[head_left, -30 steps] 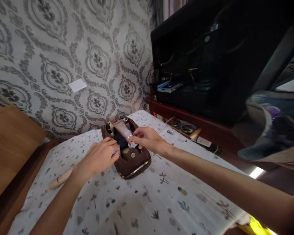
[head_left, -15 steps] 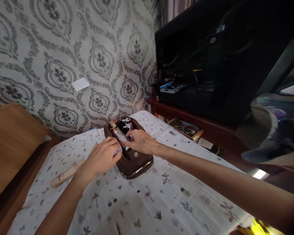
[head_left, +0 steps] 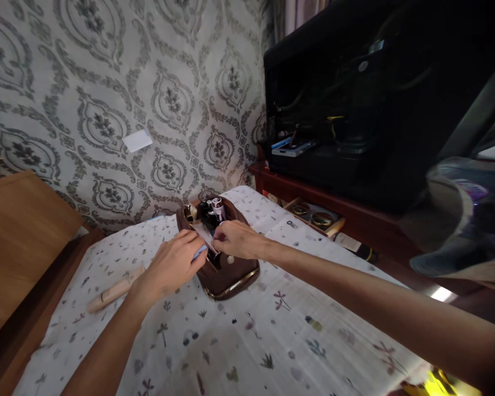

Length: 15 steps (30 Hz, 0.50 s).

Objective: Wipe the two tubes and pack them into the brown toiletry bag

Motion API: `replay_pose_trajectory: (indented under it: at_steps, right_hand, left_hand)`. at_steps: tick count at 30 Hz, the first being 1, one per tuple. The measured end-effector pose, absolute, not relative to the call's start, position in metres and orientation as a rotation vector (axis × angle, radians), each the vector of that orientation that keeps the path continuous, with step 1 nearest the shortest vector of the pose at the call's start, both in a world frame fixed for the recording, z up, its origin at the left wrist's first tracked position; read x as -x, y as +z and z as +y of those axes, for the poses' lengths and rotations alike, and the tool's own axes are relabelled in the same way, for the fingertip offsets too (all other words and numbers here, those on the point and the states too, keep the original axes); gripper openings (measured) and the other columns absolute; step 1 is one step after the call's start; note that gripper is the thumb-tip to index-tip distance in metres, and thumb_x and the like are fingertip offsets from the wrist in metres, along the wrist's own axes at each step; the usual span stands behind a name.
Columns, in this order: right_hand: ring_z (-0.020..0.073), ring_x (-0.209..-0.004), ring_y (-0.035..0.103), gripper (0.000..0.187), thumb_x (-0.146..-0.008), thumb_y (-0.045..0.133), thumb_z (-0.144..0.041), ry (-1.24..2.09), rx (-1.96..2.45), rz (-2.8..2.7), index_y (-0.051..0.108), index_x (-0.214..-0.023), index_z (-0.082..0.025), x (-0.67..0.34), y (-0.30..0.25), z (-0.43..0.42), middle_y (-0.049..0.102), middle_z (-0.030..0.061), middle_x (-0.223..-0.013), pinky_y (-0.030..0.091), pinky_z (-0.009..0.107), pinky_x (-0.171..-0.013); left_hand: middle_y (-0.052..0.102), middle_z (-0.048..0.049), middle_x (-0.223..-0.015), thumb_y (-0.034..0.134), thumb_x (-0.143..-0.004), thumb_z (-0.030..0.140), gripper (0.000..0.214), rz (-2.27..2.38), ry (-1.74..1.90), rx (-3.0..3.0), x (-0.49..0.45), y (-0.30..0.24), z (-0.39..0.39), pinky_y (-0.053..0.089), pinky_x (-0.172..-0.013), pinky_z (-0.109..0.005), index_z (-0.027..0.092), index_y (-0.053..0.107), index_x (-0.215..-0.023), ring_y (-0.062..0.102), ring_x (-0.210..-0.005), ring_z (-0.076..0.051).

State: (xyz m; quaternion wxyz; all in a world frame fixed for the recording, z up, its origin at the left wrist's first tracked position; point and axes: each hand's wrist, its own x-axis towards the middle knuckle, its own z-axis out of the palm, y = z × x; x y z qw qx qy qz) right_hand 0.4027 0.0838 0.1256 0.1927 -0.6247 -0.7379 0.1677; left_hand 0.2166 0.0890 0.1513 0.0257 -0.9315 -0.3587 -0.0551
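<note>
A brown pouch stands open toward the far edge of the cloth-covered worktop, near the patterned wall. A pale tube lies across its open mouth, beside dark bottles packed upright at the far end. The right hand has its grip pinched on the tube's near end. The left hand rests against the pouch's left rim, its grip closed on something light blue, too small to make out. A wooden stick lies near the worktop's left edge.
</note>
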Motion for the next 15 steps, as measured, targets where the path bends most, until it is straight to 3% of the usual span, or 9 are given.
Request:
replay_pose_trajectory:
  at_steps: [7,11,15]
  right_hand:
    - [0.0147,-0.069,0.061,0.025,-0.086,0.058,-0.031,0.535,1.676,-2.113,0.078,-0.078,-0.018,-0.4039,0.1266,0.0835,0.069,0.0023,-0.068,0.034,0.023,-0.057]
    - [0.0157,-0.078,0.065,0.019,-0.086,0.058,-0.026,0.548,1.675,-2.053,0.076,-0.089,-0.019,-0.4030,0.1241,0.0846,0.073,0.0034,-0.084,0.039,0.022,-0.065]
    - [0.0194,-0.094,0.067,0.024,-0.088,0.057,-0.028,0.517,1.683,-2.069,0.071,-0.106,-0.021,-0.4016,0.1229,0.0897,0.074,0.0049,-0.100,0.040,0.023,-0.070]
  left_hand:
    - [0.067,-0.0086,-0.100,0.041,-0.096,0.028,0.024,-1.154,-0.103,2.856,-0.2210,0.1543,0.0896,0.048,-0.074,-0.032,0.021,0.064,-0.102,0.060,-0.098,-0.025]
    - [0.067,-0.0094,-0.108,0.039,-0.097,0.028,0.032,-1.137,-0.106,2.848,-0.2199,0.1514,0.0921,0.049,-0.080,-0.034,0.022,0.064,-0.117,0.060,-0.106,-0.026]
    - [0.068,-0.0089,-0.106,0.041,-0.096,0.029,0.031,-1.117,-0.095,2.877,-0.2184,0.1506,0.0946,0.049,-0.082,-0.034,0.021,0.067,-0.111,0.059,-0.106,-0.026]
